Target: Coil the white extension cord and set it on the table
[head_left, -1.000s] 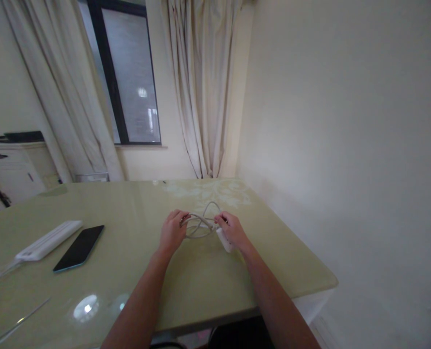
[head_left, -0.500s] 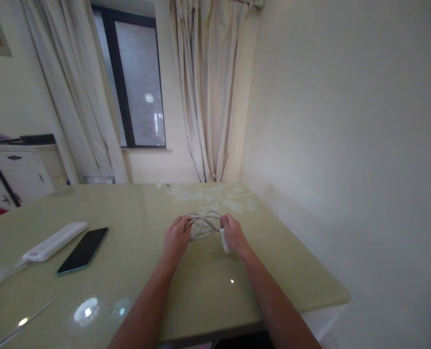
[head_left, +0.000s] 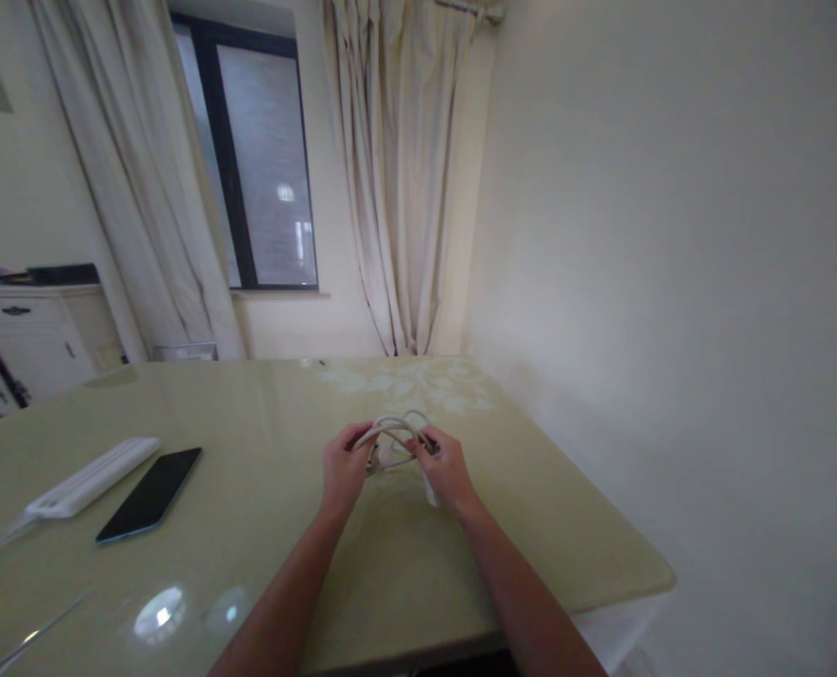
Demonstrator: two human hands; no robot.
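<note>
A light-grey cable (head_left: 392,423), wound in loose loops, is held between my two hands just above the table. My left hand (head_left: 343,467) is closed around the left side of the loops. On the right side, my right hand (head_left: 448,467) grips the coil with thumb and fingers pinched together. A white block-like piece (head_left: 429,489) hangs below the right palm, partly hidden by it. Something small and pale shows inside the loops by the left fingers, too blurred to name.
To the left lie a white power strip (head_left: 94,478) with its cord and a black phone (head_left: 151,494). A thin metallic rod or cable (head_left: 34,637) lies at the near left. The glossy table (head_left: 263,527) meets a wall (head_left: 637,282) on the right.
My right hand has shifted its hold further onto the loops, and the coil is drawn tighter between the hands. The white piece is now more covered. The view has turned slightly right.
</note>
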